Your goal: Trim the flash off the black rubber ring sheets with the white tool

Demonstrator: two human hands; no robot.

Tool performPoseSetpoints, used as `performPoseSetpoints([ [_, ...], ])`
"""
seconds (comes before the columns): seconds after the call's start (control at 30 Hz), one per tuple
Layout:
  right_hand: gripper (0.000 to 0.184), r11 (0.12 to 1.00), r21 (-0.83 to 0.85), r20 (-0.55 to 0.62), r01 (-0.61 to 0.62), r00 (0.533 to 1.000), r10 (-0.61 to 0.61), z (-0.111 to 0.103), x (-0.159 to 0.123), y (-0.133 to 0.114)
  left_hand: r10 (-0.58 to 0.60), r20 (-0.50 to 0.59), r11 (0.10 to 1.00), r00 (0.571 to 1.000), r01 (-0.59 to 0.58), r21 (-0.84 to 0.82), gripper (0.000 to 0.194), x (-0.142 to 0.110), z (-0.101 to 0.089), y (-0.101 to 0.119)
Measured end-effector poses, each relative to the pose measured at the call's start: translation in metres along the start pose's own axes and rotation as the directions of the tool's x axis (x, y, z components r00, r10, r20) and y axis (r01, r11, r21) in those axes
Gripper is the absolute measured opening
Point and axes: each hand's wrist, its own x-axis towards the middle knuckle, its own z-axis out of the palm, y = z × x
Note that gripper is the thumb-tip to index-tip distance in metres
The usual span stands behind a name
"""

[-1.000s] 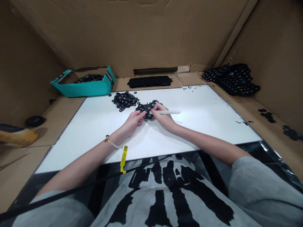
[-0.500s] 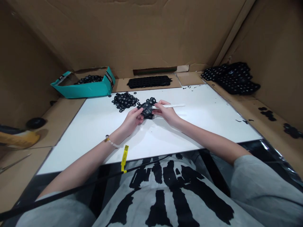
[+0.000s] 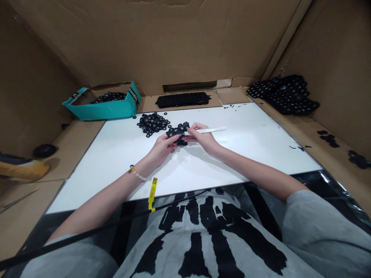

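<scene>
some progress, i judge: the black dotted piece (image 3: 181, 130) at the centre of the desk (image 3: 261, 131) looks partly joined, loose rings (image 3: 152, 122) at its 10 o'clock unused; my left hand (image 3: 161, 148) pinches it, right hand (image 3: 205, 139) a white pen-like tool (image 3: 213, 130) at 3 o'clock

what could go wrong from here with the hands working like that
The white pen-shaped tool in the right hand points toward the left hand, so a slip might jab it. The pile of small black rings lies close beside the dotted black piece held in the left hand, so a nudge could scatter it.
</scene>
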Motion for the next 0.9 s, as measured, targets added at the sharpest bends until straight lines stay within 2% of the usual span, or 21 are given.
performPoseSetpoints([
  [0.17,0.028,1.000,-0.004,0.033,0.030,0.999,-0.029,0.000,-0.001,0.000,-0.059,0.044,0.998,0.997,0.059,0.000,0.031,-0.005,0.004,0.005],
  [0.57,0.031,0.999,-0.017,0.044,0.028,0.999,-0.027,-0.001,-0.001,0.000,-0.033,0.030,0.999,0.999,0.033,-0.010,0.034,-0.003,0.003,0.003],
  [0.67,0.030,0.992,-0.084,0.042,0.098,0.995,-0.094,0.000,-0.003,0.003,-0.034,0.051,0.999,0.998,0.036,-0.032,0.034,-0.003,0.003,0.002],
  [0.77,0.026,0.955,-0.226,0.031,0.192,0.981,-0.190,-0.001,-0.006,0.008,-0.022,0.055,0.999,0.998,0.024,-0.036,0.035,-0.002,0.002,0.000],
  [0.9,0.023,0.915,-0.329,0.040,0.234,0.971,-0.234,-0.001,-0.008,0.014,-0.016,0.053,1.000,0.998,0.017,-0.026,0.038,0.001,0.000,-0.003],
])
